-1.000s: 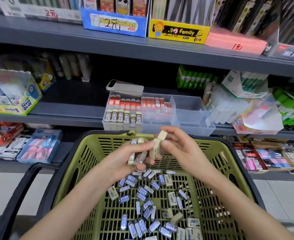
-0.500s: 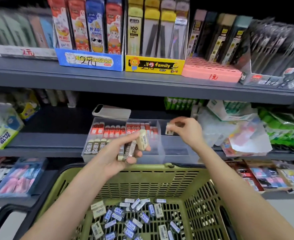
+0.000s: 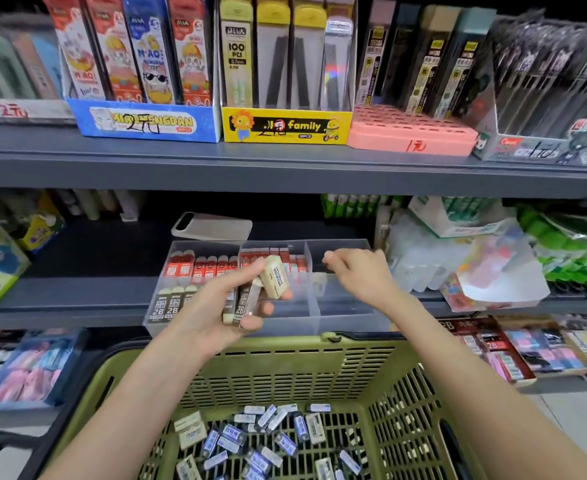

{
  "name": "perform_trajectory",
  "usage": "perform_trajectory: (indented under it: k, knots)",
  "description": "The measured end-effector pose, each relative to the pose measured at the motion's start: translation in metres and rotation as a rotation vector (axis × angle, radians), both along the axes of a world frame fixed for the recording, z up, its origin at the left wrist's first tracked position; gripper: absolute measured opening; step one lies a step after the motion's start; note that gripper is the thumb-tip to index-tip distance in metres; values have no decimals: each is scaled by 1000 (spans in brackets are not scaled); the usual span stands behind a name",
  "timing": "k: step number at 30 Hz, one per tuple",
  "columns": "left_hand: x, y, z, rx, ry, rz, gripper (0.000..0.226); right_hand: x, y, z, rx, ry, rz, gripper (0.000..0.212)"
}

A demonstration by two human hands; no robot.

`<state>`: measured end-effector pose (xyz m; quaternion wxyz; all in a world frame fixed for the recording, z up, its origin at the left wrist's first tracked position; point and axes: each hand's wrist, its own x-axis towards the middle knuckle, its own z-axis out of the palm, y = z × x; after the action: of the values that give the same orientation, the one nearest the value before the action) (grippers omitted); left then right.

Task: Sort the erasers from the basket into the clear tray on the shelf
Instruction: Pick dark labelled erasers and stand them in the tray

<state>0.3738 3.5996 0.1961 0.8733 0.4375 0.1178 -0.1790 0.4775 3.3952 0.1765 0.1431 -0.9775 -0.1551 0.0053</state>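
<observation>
Tray point(image 3: 349, 320): filling judged under way
Right hand point(image 3: 357, 271): over tray; fingers slack, empty
Left hand point(image 3: 212, 315): before tray; clamped on eraser bunch point(image 3: 274, 277); one to be drawn next

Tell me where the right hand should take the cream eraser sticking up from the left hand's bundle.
Probably by the free upper end of the cream eraser, pinched from above right: it juts up tilted, while the left hand grips its lower end.
</observation>
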Motion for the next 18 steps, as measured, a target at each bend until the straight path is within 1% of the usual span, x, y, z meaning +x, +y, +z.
perform_trajectory:
  k: [1,2,3,4,5,7,8,9,11,13,14,16,18]
  knots:
    - [1,-1,1,-10,-3,-16,36,-6,1,5,96,-89,2,42]
    - [1,-2,2,-22,-9,-39,30,-14,2,11,288,-108,37,37]
    - [2,-4,3,-27,-16,-63,26,-24,4,20,498,-68,113,29]
    - [3,-5,4,-22,-25,-87,26,-34,6,31,629,-11,220,22]
    - [3,-7,5,-7,-33,-111,27,-44,9,41,656,39,320,23]
    - [3,-11,7,29,-47,-155,26,-58,13,53,568,94,452,27]
    - [3,-13,8,36,-51,-173,24,-60,15,55,530,100,466,26]
    - [3,-15,9,36,-46,-184,24,-61,16,57,528,103,459,23]
    - [4,-19,10,20,-4,-165,28,-57,14,61,637,117,414,15]
    - [5,-21,11,-29,70,-89,33,-43,5,59,705,31,286,17]
    - [6,-21,12,-63,103,-44,32,-33,-1,57,696,-34,192,17]
    - [5,-20,15,-127,160,44,28,-12,-10,47,577,-121,16,14]
    - [3,-18,18,-200,220,111,25,5,-11,30,377,-138,-71,17]
